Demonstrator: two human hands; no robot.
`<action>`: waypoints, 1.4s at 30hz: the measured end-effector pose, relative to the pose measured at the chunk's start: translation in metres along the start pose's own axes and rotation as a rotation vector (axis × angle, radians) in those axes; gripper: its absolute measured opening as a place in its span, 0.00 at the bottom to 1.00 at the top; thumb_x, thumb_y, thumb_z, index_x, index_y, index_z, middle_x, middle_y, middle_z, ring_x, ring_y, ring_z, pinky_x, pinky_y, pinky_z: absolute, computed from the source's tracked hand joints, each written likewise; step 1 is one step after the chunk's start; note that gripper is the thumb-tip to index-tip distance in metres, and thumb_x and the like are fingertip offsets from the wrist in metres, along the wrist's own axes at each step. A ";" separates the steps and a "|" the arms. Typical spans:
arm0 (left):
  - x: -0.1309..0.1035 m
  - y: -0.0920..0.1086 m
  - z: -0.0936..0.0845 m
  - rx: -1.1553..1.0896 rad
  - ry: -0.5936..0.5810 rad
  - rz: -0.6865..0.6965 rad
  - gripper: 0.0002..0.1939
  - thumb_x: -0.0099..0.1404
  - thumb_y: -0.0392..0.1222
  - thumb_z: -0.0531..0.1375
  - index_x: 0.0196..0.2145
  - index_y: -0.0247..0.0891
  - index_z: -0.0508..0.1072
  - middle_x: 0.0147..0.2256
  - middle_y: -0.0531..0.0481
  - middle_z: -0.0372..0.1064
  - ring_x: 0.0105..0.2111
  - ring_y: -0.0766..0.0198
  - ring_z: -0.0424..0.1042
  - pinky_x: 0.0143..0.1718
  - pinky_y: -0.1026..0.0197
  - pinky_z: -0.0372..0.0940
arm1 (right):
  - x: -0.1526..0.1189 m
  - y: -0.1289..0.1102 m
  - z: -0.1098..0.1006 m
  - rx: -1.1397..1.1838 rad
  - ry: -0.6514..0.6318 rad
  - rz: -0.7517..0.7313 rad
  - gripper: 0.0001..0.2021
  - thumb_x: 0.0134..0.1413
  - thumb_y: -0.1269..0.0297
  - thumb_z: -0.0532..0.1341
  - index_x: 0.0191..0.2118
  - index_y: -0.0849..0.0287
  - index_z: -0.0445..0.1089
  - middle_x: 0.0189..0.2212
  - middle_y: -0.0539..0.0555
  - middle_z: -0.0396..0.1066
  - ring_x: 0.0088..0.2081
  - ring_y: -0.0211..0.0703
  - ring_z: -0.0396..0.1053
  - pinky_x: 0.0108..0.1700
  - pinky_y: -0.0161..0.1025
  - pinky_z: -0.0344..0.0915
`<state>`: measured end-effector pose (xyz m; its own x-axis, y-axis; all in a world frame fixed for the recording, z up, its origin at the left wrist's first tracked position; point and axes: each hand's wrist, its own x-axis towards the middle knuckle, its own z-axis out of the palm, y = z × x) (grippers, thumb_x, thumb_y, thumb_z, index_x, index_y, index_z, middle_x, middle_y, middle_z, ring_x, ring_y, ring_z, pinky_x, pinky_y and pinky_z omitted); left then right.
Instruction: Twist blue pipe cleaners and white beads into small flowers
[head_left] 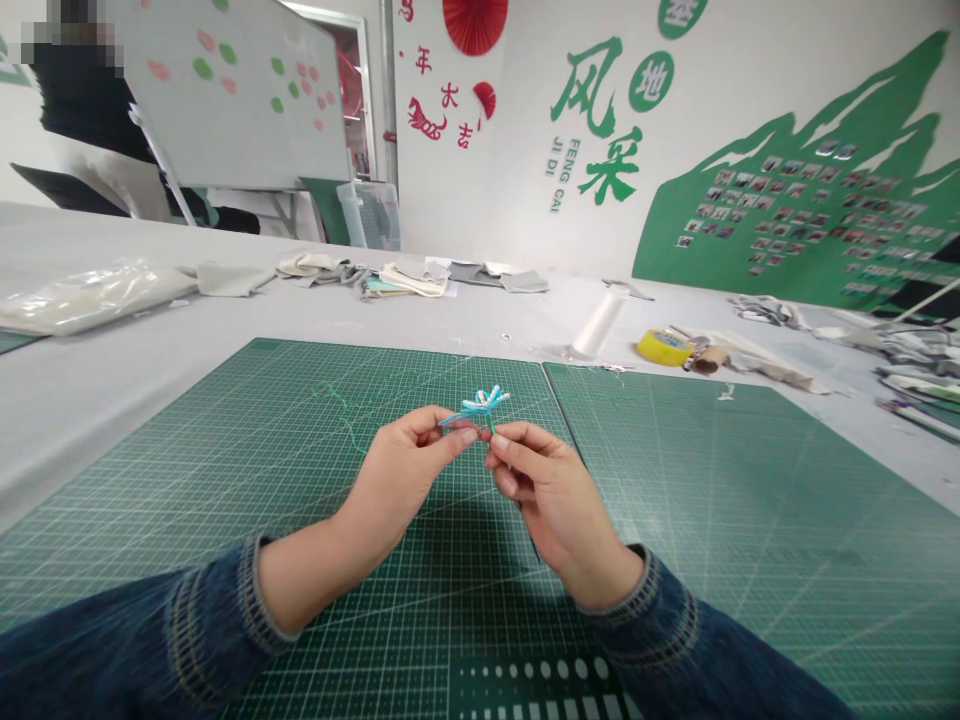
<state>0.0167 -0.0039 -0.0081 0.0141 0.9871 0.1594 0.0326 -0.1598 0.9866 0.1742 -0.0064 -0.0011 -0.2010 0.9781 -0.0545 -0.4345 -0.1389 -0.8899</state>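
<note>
A small handmade flower (486, 402) with light blue and white looped petals and a green upper stem is held up above the cutting mat. My right hand (551, 490) pinches its stem just below the petals, and a thin dark length of stem sticks out under the palm. Close by on the left, my left hand (409, 465) is closed, thumb against index finger, beside the petals. Blue strands from the flower lie over its index finger; what sits between the fingertips is too small to make out. Loose green thread (345, 415) trails over the mat toward the left wrist.
Green gridded cutting mats (247, 450) cover the near table. A dark stencil template (540, 685) lies at the front edge. Farther back are a white roll (600, 322), yellow tape (664, 347), fabric scraps (409, 278) and a plastic-wrapped bundle (90, 295). A person (94, 110) is at back left.
</note>
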 end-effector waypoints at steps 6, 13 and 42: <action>-0.012 0.002 -0.002 0.306 0.011 0.153 0.07 0.66 0.45 0.60 0.36 0.42 0.77 0.29 0.54 0.73 0.26 0.67 0.66 0.28 0.63 0.60 | 0.002 -0.002 -0.001 -0.010 0.041 -0.017 0.05 0.47 0.67 0.69 0.30 0.61 0.75 0.22 0.48 0.69 0.20 0.28 0.58 0.22 0.29 0.48; -0.017 0.011 -0.010 0.884 0.092 0.789 0.05 0.67 0.36 0.60 0.38 0.40 0.76 0.28 0.54 0.72 0.28 0.66 0.67 0.32 0.61 0.62 | 0.001 0.000 0.000 -0.123 0.061 -0.069 0.04 0.49 0.66 0.67 0.29 0.60 0.73 0.21 0.47 0.68 0.19 0.29 0.57 0.21 0.31 0.49; 0.006 0.035 -0.046 1.154 -0.193 0.839 0.12 0.71 0.41 0.55 0.36 0.42 0.78 0.26 0.52 0.67 0.29 0.64 0.63 0.31 0.62 0.57 | -0.015 -0.001 -0.001 -1.673 -0.161 -0.987 0.13 0.65 0.74 0.52 0.34 0.60 0.73 0.28 0.55 0.71 0.31 0.45 0.62 0.35 0.43 0.59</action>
<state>-0.0283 -0.0029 0.0288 0.5637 0.5982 0.5695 0.7217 -0.6921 0.0127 0.1785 -0.0206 -0.0003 -0.5563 0.5731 0.6018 0.6924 0.7201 -0.0457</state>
